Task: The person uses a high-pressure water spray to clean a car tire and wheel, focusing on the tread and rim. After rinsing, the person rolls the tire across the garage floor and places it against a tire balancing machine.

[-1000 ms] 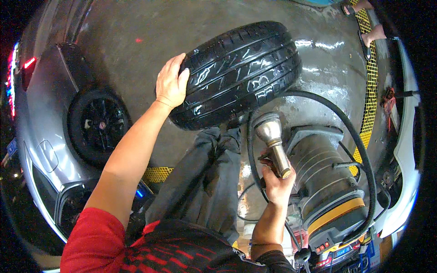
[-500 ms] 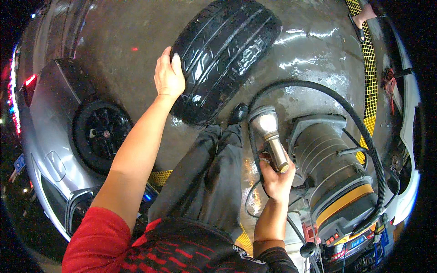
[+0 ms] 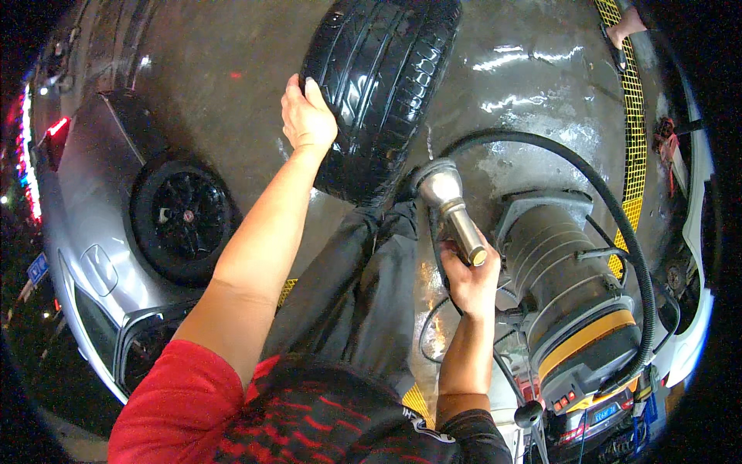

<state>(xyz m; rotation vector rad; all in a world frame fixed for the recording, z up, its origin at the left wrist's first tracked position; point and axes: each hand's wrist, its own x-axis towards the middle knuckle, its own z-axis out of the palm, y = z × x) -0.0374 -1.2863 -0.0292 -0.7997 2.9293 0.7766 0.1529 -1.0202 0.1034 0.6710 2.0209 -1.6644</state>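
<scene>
A black tyre point(image 3: 386, 77) with a wet, shiny tread stands on the floor ahead of my feet. My left hand point(image 3: 309, 117) grips its left edge, with the thumb toward the tread and the fingers along the side. In my right hand point(image 3: 473, 282), closed fingers hold a silver tool with a flared round head point(image 3: 447, 192). The head points away toward the tyre's lower right, and the narrow body ends in a gold disc near my palm. A black ribbed hose point(image 3: 576, 164) loops close behind the tool; whether they join is hidden.
On the right stands a grey drum-shaped vacuum point(image 3: 553, 259) with a yellow band and trailing cables. A silver car point(image 3: 93, 232) is close on the left, its black wheel point(image 3: 184, 220) facing me. Yellow floor grating point(image 3: 635, 155) runs along the right, where another person's foot point(image 3: 626, 29) shows.
The tyre has turned more upright in view, its top swinging left. My left hand has shifted a little right with it. The silver tool has risen slightly and its head looks less bright.
</scene>
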